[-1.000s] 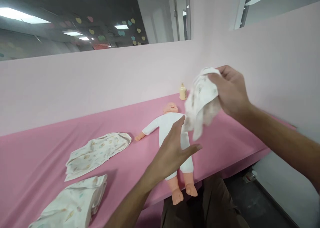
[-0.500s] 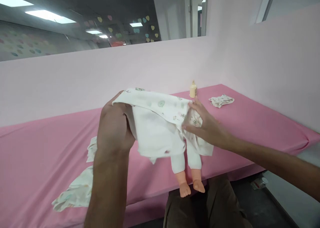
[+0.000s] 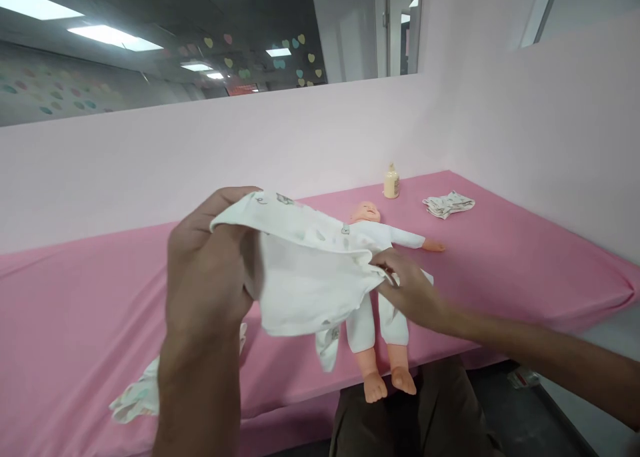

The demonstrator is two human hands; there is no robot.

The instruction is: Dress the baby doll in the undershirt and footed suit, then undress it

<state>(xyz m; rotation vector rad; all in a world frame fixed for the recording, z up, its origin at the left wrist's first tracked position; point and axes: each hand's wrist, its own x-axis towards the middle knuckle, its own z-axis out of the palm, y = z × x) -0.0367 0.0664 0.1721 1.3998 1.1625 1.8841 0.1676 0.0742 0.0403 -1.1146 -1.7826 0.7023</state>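
Observation:
A white baby garment with a small green and grey print [image 3: 305, 277] is stretched between my hands above the table. My left hand [image 3: 207, 270] is closed on its left side, with part of the fingers inside the cloth. My right hand [image 3: 407, 283] pinches the gathered cloth at the other end. Behind and below the garment a baby doll [image 3: 367, 333] in a white suit lies on its back, feet towards me. Its face and one outstretched arm show; the cloth hides part of its body.
The table has a pink cover [image 3: 505, 263]. Crumpled printed cloth [image 3: 137, 393] lies at the left, partly behind my forearm. A pump bottle [image 3: 391, 182] and a folded printed cloth [image 3: 449, 204] are at the back right. A wall with a window [image 3: 200, 43] rises behind.
My right hand has moved down and closed on the garment's edge. My left hand has shifted slightly left. The doll's head and arm have come into view as the cloth lowered.

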